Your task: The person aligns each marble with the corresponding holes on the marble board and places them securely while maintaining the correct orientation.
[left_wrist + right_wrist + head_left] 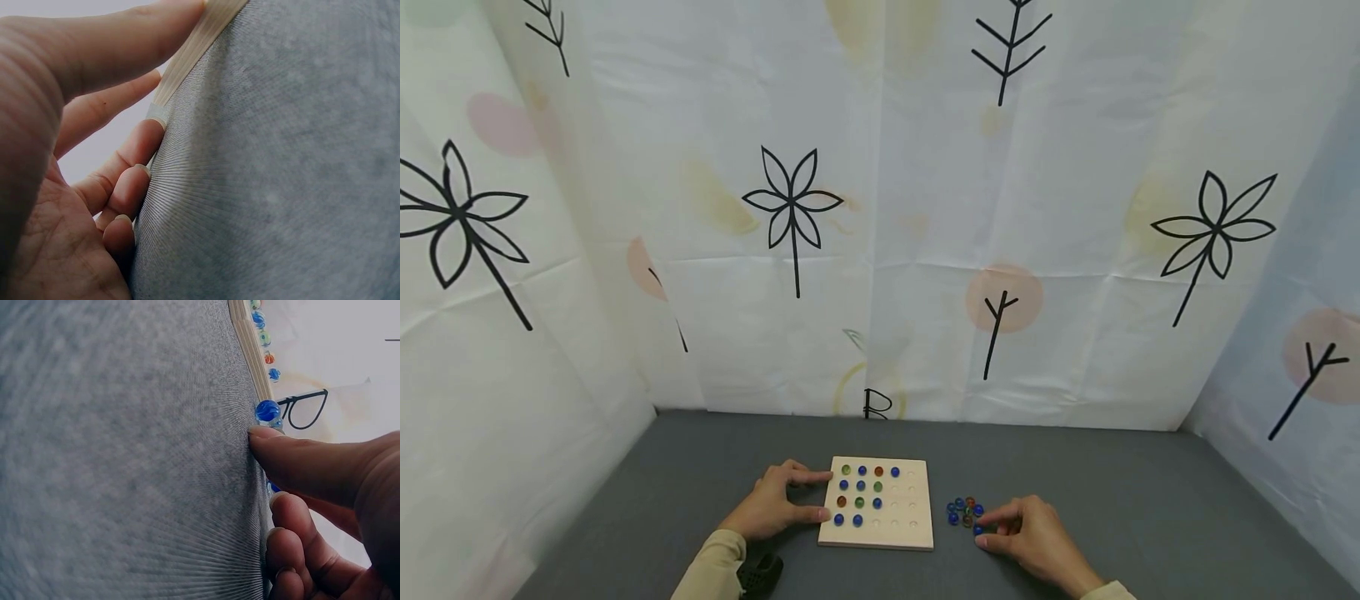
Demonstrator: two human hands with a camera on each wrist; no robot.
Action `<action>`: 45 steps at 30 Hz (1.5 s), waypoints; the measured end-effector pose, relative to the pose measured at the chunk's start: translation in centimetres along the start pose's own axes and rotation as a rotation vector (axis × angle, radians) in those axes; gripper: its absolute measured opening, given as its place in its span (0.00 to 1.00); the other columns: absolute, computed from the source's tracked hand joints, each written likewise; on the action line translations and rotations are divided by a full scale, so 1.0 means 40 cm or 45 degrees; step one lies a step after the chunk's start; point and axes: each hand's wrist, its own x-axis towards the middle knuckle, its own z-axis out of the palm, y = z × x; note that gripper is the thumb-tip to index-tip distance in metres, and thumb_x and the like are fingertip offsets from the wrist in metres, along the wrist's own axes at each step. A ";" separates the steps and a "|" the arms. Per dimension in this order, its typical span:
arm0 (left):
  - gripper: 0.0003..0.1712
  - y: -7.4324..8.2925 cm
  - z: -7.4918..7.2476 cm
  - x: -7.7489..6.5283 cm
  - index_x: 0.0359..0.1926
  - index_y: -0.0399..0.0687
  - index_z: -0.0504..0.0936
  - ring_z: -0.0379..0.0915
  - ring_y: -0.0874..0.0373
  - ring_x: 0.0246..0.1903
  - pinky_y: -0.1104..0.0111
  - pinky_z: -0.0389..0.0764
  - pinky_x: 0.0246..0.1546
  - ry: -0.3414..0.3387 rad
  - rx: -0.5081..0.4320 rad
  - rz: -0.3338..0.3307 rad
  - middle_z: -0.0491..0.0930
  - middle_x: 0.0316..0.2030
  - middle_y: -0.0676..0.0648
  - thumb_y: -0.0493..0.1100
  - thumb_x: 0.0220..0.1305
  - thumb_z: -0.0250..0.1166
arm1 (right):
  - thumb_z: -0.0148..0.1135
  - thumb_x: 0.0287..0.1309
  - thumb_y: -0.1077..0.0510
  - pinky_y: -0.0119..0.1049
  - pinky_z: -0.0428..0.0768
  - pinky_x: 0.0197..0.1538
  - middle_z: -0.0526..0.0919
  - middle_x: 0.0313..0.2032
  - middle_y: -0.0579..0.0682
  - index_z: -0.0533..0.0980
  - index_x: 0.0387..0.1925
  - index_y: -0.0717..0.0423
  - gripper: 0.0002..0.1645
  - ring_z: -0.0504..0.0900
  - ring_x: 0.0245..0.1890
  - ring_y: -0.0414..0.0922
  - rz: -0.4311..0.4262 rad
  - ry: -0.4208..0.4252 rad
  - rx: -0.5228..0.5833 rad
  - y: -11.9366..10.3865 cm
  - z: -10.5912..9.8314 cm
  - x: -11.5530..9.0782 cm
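Fingers (808,477) and thumb (811,514) apart, my left hand (772,503) touches the board (895,536), probably steadying it; my right hand (1033,537) pinches 1 blue marble (978,530).

Shows pale beige on the board (902,536), striped along its edge (253,353); blue, green and reddish-brown in the seated marbles (857,520); swirled blue and reddish-brown in the loose marbles (268,410); grey across the tabletop (1135,508); black line flowers (792,202) and peach discs (1024,300) on white backdrop (910,167).
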 end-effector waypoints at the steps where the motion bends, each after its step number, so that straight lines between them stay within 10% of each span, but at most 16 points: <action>1: 0.33 -0.001 0.000 0.001 0.62 0.55 0.84 0.62 0.36 0.62 0.27 0.53 0.58 -0.001 0.002 0.004 0.74 0.53 0.46 0.54 0.56 0.78 | 0.82 0.47 0.56 0.34 0.72 0.22 0.77 0.20 0.42 0.90 0.34 0.52 0.10 0.72 0.20 0.37 0.000 0.000 0.001 0.000 0.000 0.000; 22: 0.33 0.001 0.004 0.004 0.62 0.56 0.84 0.62 0.37 0.61 0.29 0.54 0.58 0.012 0.019 -0.002 0.74 0.52 0.47 0.55 0.55 0.79 | 0.81 0.48 0.54 0.32 0.71 0.23 0.77 0.23 0.43 0.90 0.35 0.53 0.12 0.71 0.21 0.36 -0.026 -0.001 0.047 -0.060 -0.010 0.009; 45: 0.33 0.005 -0.002 -0.001 0.62 0.55 0.84 0.62 0.37 0.61 0.29 0.55 0.57 0.006 0.008 -0.009 0.74 0.53 0.46 0.55 0.55 0.79 | 0.79 0.52 0.57 0.29 0.69 0.22 0.77 0.23 0.44 0.90 0.36 0.56 0.10 0.71 0.20 0.35 -0.198 -0.083 0.215 -0.174 0.087 0.067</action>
